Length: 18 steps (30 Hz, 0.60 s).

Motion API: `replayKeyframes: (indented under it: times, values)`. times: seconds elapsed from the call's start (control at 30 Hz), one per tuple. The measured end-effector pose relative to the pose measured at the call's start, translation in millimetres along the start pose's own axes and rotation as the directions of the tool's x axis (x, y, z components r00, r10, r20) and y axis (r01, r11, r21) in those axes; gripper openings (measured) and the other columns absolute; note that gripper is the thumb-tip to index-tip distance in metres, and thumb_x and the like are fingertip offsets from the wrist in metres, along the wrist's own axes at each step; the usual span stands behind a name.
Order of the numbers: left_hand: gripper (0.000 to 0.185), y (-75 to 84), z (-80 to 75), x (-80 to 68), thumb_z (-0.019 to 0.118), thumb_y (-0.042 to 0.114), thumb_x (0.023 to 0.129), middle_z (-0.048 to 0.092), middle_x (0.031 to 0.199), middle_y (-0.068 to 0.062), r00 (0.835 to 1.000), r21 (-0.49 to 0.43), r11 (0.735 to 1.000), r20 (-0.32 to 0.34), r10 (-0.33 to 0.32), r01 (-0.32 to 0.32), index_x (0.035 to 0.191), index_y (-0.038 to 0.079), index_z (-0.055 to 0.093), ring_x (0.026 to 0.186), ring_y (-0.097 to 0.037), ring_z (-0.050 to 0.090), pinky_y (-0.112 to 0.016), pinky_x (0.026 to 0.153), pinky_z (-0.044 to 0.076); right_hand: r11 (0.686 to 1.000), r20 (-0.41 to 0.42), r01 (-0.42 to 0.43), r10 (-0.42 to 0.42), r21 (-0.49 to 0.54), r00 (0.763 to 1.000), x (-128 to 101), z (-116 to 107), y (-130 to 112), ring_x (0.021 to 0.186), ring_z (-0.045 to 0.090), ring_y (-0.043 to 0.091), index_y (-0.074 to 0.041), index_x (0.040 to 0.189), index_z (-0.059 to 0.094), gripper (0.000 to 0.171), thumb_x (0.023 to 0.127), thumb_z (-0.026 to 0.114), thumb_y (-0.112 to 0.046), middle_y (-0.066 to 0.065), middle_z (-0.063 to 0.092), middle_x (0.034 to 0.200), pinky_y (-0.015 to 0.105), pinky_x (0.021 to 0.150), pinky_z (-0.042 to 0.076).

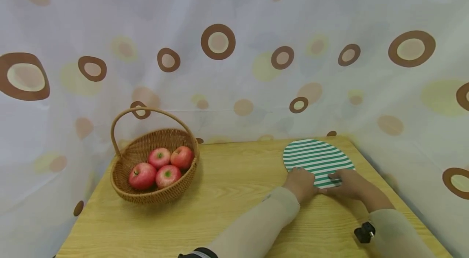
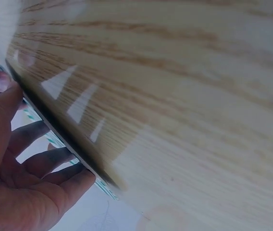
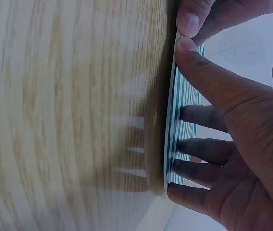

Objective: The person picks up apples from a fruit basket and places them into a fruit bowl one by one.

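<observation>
Both hands rest on the near edge of a green-and-white striped oval mat (image 1: 316, 161), which lies flat on the wooden surface (image 1: 234, 193) at the lower right of the head view. The left hand (image 1: 301, 182) covers the mat's lower-left edge; the right hand (image 1: 348, 182) covers the lower-right edge, so the two sit side by side and equally near. The mat extends away from both hands toward the top of the frame, its long axis running roughly left to right across the frame.

State of grip: in the right wrist view, the right hand's fingers (image 3: 201, 118) lie spread and straight on the striped face, thumb pressed at the rim. In the left wrist view, the left hand's fingers (image 2: 45, 161) lie likewise extended on the mat. Neither hand curls round it.

The mat is thin, stiff-looking and smooth. The surface is pale, glossy wood grain.

At the frame's lower left stands a woven wicker basket (image 1: 124, 186) with a hoop handle, holding four red apples (image 1: 161, 166), well apart from the hands. A spotted curtain (image 1: 234, 46) hangs behind.
</observation>
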<state>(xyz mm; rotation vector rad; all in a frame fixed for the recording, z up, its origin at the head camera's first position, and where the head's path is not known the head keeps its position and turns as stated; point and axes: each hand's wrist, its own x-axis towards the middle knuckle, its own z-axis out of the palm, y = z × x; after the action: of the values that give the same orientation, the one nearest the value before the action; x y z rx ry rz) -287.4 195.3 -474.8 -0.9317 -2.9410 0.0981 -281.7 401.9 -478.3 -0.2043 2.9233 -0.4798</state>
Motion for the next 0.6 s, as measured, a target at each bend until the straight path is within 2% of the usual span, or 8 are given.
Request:
replayKeyframes:
  times: [0.3, 0.47, 0.53, 0.6]
  values:
    - [0.052, -3.5, 0.8, -3.5, 0.061, 0.074, 0.095, 0.079, 0.103, 0.015, 1.0, -0.059, 0.998, 0.027, -0.016, 0.017, 0.11, 0.028, 0.08, 0.1, -0.003, 0.072, -0.021, 0.105, 0.053, 1.0, 0.006, -0.002, 0.002, 0.016, 1.0, -4.6, 3.7, -10.5, 0.128, 0.059, 0.057, 0.011, 0.134, 0.066, 0.088, 0.087, 0.082, -0.061, 0.036, 0.064, 0.135, 0.067, 0.104, 0.051]
    - [0.051, -7.5, -0.2, -6.5, 0.063, 0.071, 0.094, 0.077, 0.095, 0.013, 1.0, -0.069, 0.998, 0.017, -0.005, 0.006, 0.106, 0.025, 0.08, 0.088, -0.001, 0.069, -0.018, 0.091, 0.057, 0.999, 0.022, -0.018, 0.018, 0.034, 1.0, -5.5, 4.4, -14.8, 0.129, 0.059, 0.056, 0.01, 0.135, 0.066, 0.089, 0.087, 0.082, -0.062, 0.034, 0.066, 0.135, 0.067, 0.105, 0.051]
    - [0.051, -8.4, -0.5, -6.5, 0.062, 0.071, 0.095, 0.077, 0.094, 0.013, 1.0, -0.066, 0.998, 0.013, 0.004, -0.003, 0.104, 0.024, 0.081, 0.087, -0.002, 0.069, -0.019, 0.089, 0.058, 0.999, 0.028, -0.027, 0.026, 0.037, 0.999, -5.9, 3.0, -14.8, 0.13, 0.058, 0.056, 0.011, 0.136, 0.065, 0.09, 0.087, 0.081, -0.063, 0.035, 0.065, 0.135, 0.068, 0.105, 0.05]
    - [0.052, -8.1, -1.4, -5.9, 0.061, 0.071, 0.096, 0.078, 0.095, 0.012, 1.0, -0.068, 0.998, 0.004, 0.019, -0.018, 0.1, 0.023, 0.081, 0.09, -0.003, 0.071, -0.02, 0.094, 0.058, 0.999, 0.022, -0.025, 0.025, 0.029, 0.999, -7.0, 0.6, -14.0, 0.129, 0.06, 0.055, 0.013, 0.135, 0.065, 0.092, 0.086, 0.081, -0.064, 0.035, 0.066, 0.134, 0.067, 0.105, 0.051]
